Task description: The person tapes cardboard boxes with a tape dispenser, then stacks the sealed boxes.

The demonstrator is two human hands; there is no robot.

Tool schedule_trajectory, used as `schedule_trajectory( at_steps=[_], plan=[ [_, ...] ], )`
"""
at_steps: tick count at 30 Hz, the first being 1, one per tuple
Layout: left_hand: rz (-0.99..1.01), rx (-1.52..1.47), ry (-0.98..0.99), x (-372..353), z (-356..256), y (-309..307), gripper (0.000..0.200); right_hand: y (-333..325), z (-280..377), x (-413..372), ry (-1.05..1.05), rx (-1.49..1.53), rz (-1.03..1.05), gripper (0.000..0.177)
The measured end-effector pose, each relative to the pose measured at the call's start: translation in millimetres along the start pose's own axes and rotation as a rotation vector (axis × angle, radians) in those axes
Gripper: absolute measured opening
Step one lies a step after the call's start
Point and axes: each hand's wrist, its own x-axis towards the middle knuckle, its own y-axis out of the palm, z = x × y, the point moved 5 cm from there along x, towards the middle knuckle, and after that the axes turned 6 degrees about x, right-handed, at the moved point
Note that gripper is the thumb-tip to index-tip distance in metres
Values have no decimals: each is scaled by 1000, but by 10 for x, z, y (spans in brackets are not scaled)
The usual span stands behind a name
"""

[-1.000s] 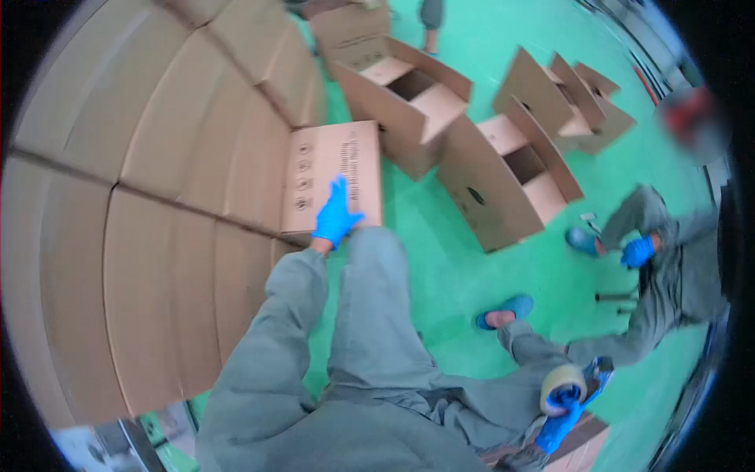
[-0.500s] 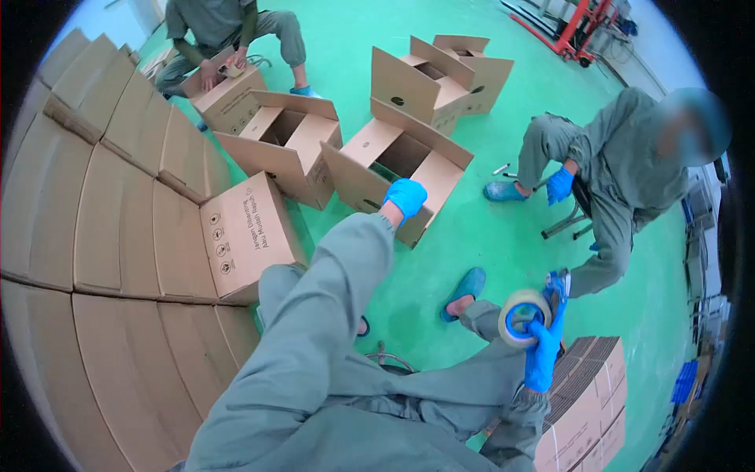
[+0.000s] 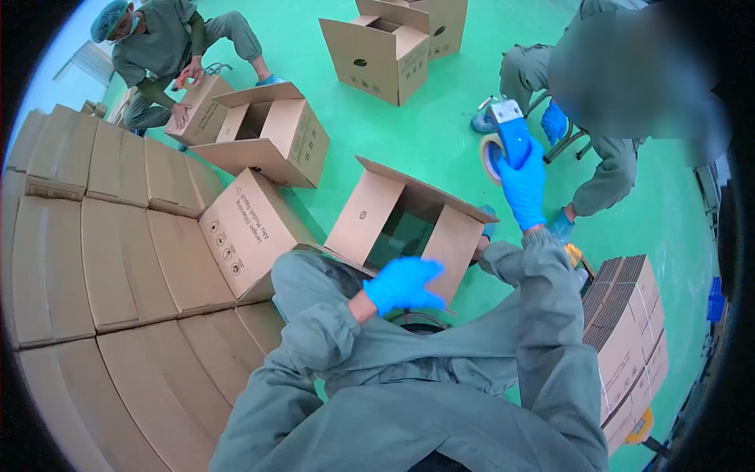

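Note:
My right hand (image 3: 523, 189), in a blue glove, is raised and wrapped round a blue tape gun (image 3: 515, 141) with a metal head and a roll of tape (image 3: 491, 157) on it. Between my knees stands a carton (image 3: 366, 208), its inside partly visible and a long flap raised at the back. My left hand (image 3: 405, 285), also gloved in blue, hovers over the near edge of this carton with thumb and fingers apart and nothing in them.
Stacked closed cartons (image 3: 126, 259) line my left, with a printed carton (image 3: 255, 232) beside them. Another open-topped carton (image 3: 303, 145) and two more stand farther off. Flattened cartons (image 3: 629, 315) are bundled at right. Two people sit nearby, one handling a carton (image 3: 200, 110).
The carton my left hand gripped has come closer to my knees, and that hand has let go. My right hand has lifted the tape gun up and forward. My view has shifted.

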Motion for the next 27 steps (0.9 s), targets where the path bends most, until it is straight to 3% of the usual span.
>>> schedule_trajectory(
  at_steps=[3, 4, 5, 7, 8, 10, 13, 15, 16, 18, 21, 23, 25, 27],
  plan=[
    [225, 335, -658, 225, 761, -352, 71, 258, -80, -56, 45, -7, 55, 53],
    [496, 295, -777, 176, 1057, -244, 79, 343, -27, -142, 100, 60, 145, 49],
    [581, 199, -747, 122, 1476, 142, 80, 464, 0, -298, 170, 15, 252, 48],
    [803, 174, -658, 117, 1493, 141, 72, 657, -98, -753, 195, -93, 425, 42],
    [799, 167, -654, 151, 1382, -13, 72, 768, -283, -1068, 150, -156, 493, 38],
    [552, 123, -771, 105, 1002, -558, 62, 839, -645, -1638, 36, -144, 474, 50],
    [478, 271, -786, -336, 767, -738, 57, 724, -594, -1669, 136, -102, 436, 58],
    [-134, 569, -550, -501, 634, -734, 59, 766, -721, -1713, 153, -102, 477, 58],
    [-66, 523, -532, -432, 745, -591, 72, 815, -744, -1671, 142, -97, 513, 59],
    [-239, 447, -522, -29, 1033, -437, 70, 825, -715, -1594, 195, -96, 571, 58],
    [-221, 562, -598, 388, 1651, 148, 69, 771, -668, -1511, 317, -76, 651, 62],
    [-166, 566, -635, 573, 1855, 338, 66, 702, -588, -1396, 99, -84, 534, 72],
    [-149, 543, -626, 538, 1857, 380, 66, 626, -475, -1452, 96, -14, 570, 79],
    [-156, 547, -619, 549, 1920, 355, 66, 710, -428, -1596, 93, -124, 826, 77]
  ],
)
